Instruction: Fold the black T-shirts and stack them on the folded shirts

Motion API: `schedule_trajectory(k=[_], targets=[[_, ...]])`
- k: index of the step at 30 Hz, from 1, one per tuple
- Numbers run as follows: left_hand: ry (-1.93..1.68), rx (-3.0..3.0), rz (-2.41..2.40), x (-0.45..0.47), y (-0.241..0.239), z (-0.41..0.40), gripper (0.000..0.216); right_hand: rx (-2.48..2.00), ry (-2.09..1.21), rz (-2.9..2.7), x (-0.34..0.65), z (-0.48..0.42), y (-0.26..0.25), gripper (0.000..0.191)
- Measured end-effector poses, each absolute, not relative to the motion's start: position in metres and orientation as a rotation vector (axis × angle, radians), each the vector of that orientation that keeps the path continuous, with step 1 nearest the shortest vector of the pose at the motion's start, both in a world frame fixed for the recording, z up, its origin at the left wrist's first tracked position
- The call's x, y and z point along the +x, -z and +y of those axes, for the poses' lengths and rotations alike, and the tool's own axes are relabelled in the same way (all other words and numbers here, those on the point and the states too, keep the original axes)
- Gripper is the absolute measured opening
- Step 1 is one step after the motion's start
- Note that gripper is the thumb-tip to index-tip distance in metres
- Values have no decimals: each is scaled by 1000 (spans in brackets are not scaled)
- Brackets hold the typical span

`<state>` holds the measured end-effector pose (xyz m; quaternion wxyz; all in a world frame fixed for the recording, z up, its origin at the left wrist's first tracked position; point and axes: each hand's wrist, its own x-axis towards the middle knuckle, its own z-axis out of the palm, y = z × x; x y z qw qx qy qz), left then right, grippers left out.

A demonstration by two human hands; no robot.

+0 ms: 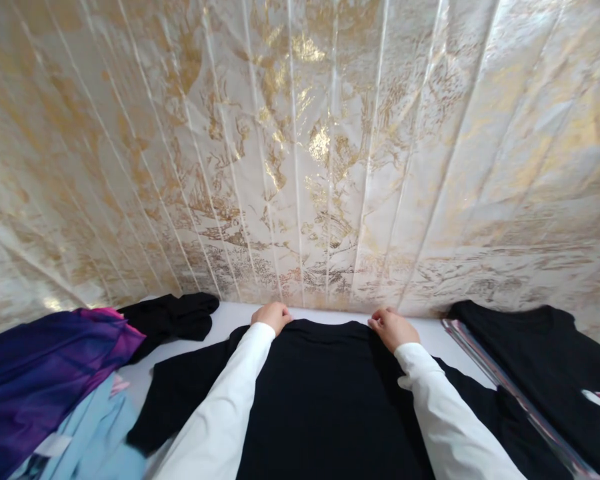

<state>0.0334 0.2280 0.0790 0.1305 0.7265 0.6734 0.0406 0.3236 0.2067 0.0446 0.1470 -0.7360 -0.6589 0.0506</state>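
A black T-shirt lies spread out in front of me, its neckline at the far side and its sleeves out to both sides. My left hand is closed on the shirt's far edge, left of the neckline. Right of the neckline, my right hand pinches the same edge between thumb and fingers. Both forearms, in white sleeves, reach over the shirt and cover parts of it. The shirt's near end runs out of view.
Purple-blue clothing, a light blue garment and a crumpled black garment lie at the left. On the right is a stack of folded clothes topped by a black shirt. A gold-patterned covering rises behind the white surface.
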Motion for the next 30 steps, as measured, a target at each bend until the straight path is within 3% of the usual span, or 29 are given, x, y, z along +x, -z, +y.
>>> schedule_trajectory(k=[13,19,30], targets=[[-52,2007,1942,27,-79,226,25,-2080,-169,-2000,318,203,-49,9],[-163,1996,1965,26,-69,234,29,-2128,-83,-1931,316,203,-45,17],[-365,2168,2073,33,-47,227,26,-2120,13,-1940,316,201,-39,13]])
